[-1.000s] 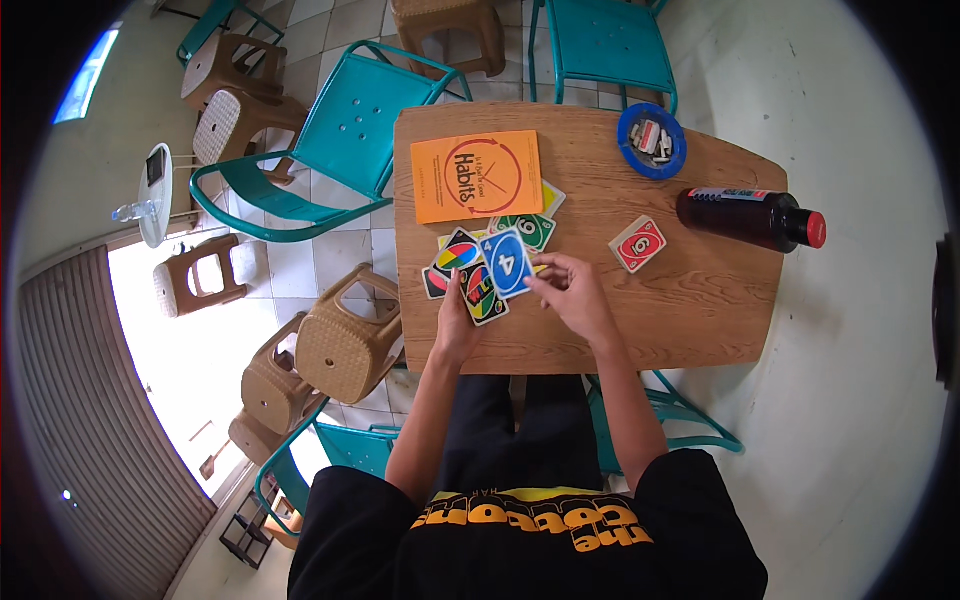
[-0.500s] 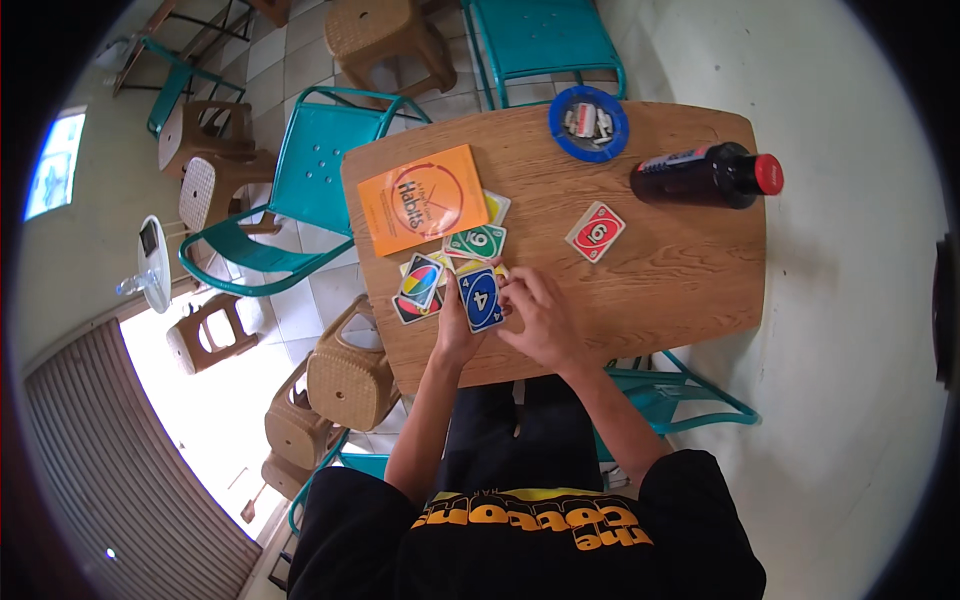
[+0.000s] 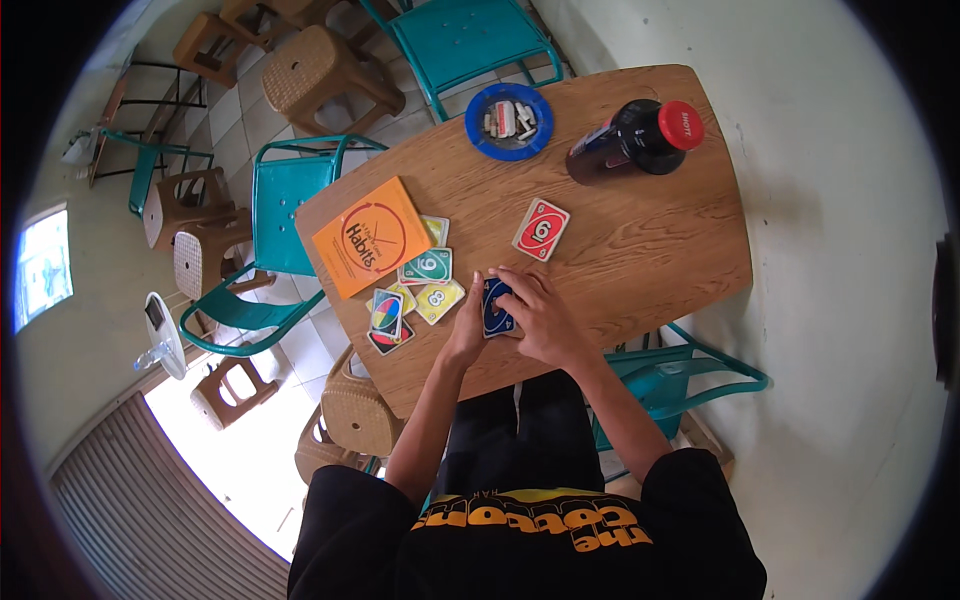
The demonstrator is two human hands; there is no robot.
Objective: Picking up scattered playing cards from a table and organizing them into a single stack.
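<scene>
My left hand (image 3: pixel 468 330) and my right hand (image 3: pixel 535 315) meet over a blue playing card (image 3: pixel 494 310) at the near middle of the wooden table (image 3: pixel 640 260); both hands grip it. Left of my hands several colourful cards lie fanned on the table: a green one (image 3: pixel 428 266), a yellow one (image 3: pixel 440 298) and a multicoloured one (image 3: pixel 386 312). A single red card (image 3: pixel 541 229) lies apart, farther out on the table. An orange book (image 3: pixel 371 237) rests beyond the fanned cards.
A blue round dish (image 3: pixel 508 121) with small pieces stands at the far edge, beside a dark bottle with a red cap (image 3: pixel 640 140). Teal chairs (image 3: pixel 290 210) and wicker stools (image 3: pixel 355 415) surround the table. A wall runs along the right.
The view has shifted, so the table sits higher and more tilted. My hands have closed together on the blue card, and the other cards now lie on the table.
</scene>
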